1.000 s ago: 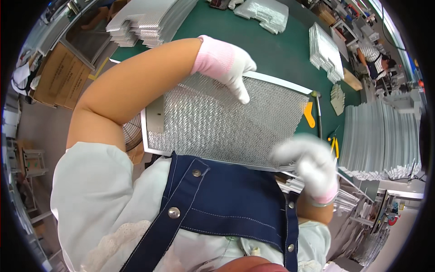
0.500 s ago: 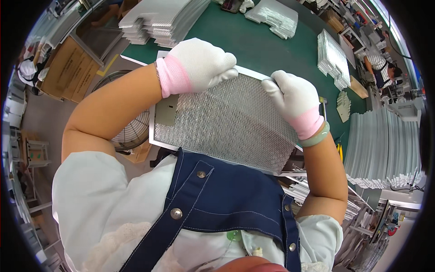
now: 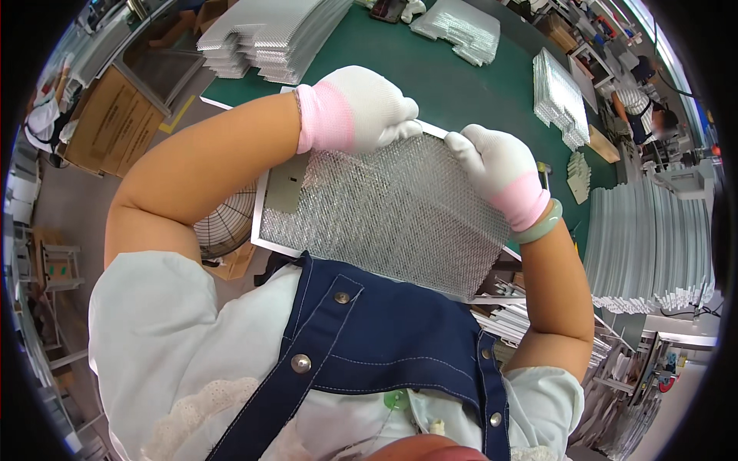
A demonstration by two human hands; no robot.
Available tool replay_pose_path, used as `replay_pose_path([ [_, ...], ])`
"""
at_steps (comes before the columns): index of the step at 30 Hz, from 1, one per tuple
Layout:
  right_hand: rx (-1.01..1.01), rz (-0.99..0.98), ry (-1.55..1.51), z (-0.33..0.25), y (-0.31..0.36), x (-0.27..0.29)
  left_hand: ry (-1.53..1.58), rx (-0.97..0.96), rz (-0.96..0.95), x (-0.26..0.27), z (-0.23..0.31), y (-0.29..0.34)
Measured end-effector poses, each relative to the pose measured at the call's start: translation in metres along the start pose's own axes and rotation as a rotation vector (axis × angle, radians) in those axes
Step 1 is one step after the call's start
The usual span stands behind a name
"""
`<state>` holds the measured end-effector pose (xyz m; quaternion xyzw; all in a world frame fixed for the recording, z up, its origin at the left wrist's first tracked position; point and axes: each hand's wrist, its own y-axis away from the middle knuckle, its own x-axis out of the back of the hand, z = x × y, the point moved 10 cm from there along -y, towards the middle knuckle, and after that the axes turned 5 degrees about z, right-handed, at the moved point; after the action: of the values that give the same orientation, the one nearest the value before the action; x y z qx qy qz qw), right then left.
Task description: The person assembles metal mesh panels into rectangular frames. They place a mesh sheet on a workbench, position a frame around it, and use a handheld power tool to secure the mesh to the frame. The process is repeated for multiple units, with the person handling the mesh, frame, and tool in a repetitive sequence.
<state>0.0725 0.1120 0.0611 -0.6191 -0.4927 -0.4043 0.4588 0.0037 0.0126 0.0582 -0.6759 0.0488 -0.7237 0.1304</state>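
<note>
A silvery metal mesh filter panel (image 3: 392, 219) rests slantwise at the table's near edge, close against my apron. A light metal frame strip (image 3: 273, 247) borders it, and a grey plate with a small slot (image 3: 284, 188) sits at its left end. My left hand (image 3: 365, 111), in a white glove with a pink cuff, is closed at the far edge, fingertips pressed to the frame. Farther right along that edge, my gloved right hand (image 3: 492, 161) is closed with thumb and fingers on the frame. The palms hide what lies under them.
Stacks of silvery mesh sheets (image 3: 269, 34) stand on the green table (image 3: 369, 58), with smaller piles (image 3: 461, 31) (image 3: 560, 96) beyond. A hammer (image 3: 544, 170) lies by my right wrist. Many frame strips (image 3: 649, 246) are stacked at right. A floor fan (image 3: 227, 223) stands at left.
My left hand has slid rightward along the panel's far edge, closer to my right hand. My right hand has shifted only slightly.
</note>
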Motion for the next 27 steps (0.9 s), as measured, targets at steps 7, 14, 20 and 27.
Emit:
replay_pose_path([
  [7, -0.089, -0.212, -0.124, 0.014, -0.011, -0.021, 0.001, 0.031, -0.187, -0.014, -0.006, -0.004],
  [14, -0.037, -0.095, 0.032, 0.009, -0.014, -0.02, -0.27, -0.023, -0.06, -0.017, -0.002, -0.002],
  [20, 0.054, 0.125, 0.054, -0.001, 0.0, -0.004, -0.227, -0.143, 0.067, -0.001, 0.012, -0.004],
  [27, 0.01, 0.16, -0.148, 0.0, 0.002, -0.008, -0.156, -0.069, -0.028, -0.004, 0.01, -0.007],
])
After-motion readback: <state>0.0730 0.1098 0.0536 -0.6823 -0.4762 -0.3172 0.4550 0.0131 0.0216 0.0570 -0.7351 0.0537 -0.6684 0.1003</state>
